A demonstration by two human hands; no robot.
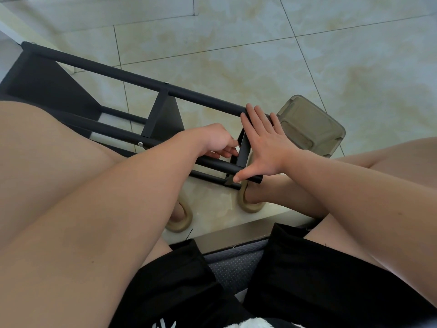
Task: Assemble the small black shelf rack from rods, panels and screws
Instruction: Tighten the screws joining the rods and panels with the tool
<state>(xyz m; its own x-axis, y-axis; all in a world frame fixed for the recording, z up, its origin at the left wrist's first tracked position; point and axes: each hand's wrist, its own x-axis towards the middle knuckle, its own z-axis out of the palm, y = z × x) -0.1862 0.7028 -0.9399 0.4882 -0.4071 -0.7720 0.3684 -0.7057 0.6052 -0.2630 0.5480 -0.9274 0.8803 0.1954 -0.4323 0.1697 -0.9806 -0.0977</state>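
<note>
The black shelf rack (132, 76) lies on its side across the tiled floor, running from the upper left to the centre. Black panels sit between its long rods: one at the far left (40, 81), one in the middle (163, 114) and one at the near end (244, 147). A silver screw head (140, 144) shows on a near rod. My right hand (264, 140) lies flat with straight, spread fingers against the rack's near end, thumb on the end of a lower rod. My left hand (220, 140) reaches inside the frame, its fingers curled at the end panel; whether they pinch anything is hidden.
A translucent grey plastic container (309, 124) sits on the floor just right of the rack's end. My feet in beige slippers (248, 204) are below the rack. My bare knees flank the scene, and the seat edge (236, 240) is below.
</note>
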